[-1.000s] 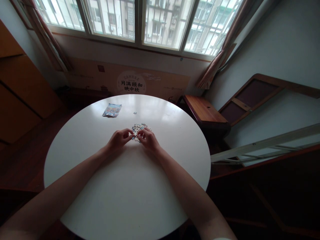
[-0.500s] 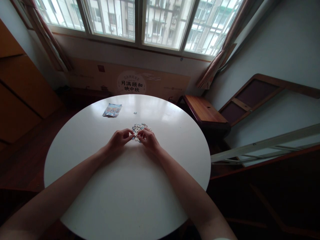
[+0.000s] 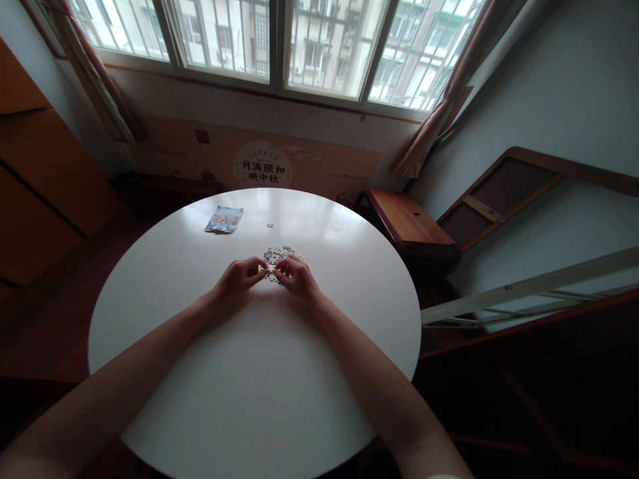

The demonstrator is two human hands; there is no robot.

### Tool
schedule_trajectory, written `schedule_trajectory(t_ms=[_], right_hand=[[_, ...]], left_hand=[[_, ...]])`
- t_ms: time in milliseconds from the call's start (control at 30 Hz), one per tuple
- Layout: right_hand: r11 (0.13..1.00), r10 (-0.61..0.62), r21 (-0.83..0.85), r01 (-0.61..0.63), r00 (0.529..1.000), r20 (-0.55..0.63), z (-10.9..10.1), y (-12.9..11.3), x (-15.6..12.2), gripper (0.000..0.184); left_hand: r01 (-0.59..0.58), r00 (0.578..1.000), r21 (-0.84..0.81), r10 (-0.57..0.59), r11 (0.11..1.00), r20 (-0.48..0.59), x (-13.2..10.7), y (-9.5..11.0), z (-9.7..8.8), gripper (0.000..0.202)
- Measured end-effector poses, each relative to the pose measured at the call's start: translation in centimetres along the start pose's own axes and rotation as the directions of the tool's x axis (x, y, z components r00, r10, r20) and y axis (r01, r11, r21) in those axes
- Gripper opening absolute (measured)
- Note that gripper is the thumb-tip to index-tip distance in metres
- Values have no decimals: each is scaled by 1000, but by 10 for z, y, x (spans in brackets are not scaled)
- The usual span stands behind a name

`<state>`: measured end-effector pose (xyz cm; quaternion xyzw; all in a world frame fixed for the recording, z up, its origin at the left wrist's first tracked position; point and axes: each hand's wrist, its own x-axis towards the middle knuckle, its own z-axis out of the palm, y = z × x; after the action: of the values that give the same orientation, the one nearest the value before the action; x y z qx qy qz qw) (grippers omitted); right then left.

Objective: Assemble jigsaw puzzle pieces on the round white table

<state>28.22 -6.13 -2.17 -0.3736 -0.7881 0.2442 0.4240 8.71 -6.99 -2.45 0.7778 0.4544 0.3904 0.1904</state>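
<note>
Small jigsaw puzzle pieces [image 3: 278, 253] in mixed colours lie in a loose pile on the white round table [image 3: 239, 386]. My left hand [image 3: 242, 273] is at the pile's left near edge, its thumb and fingertips pinched together. From the right, my right hand [image 3: 295, 274] reaches over the pile with thumb and index finger pinched, close to the left fingertips. Whatever sits between the fingers is too small to make out. Part of the pile is hidden behind the right hand. A few pieces [image 3: 270, 225] lie apart, beyond the pile.
A colourful printed packet [image 3: 224, 220] lies flat at the table's far left. Past the far right edge stands a wooden stool-like piece of furniture [image 3: 412, 218]. Orange cabinets [image 3: 44, 166] are on the left, and barred windows [image 3: 269, 40] are ahead.
Both hands stay almost in the same place, with only slight finger movement over the pile. The packet and the separate pieces have not moved.
</note>
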Motion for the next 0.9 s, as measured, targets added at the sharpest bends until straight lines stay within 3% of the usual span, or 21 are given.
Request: schedule_trajectory(t_ms=[900], right_hand=[[1000,-9,7,9,1000,-4,0,1,0,7]], left_hand=[[-15,1000,-25,15,1000,-2,0,1,0,26]])
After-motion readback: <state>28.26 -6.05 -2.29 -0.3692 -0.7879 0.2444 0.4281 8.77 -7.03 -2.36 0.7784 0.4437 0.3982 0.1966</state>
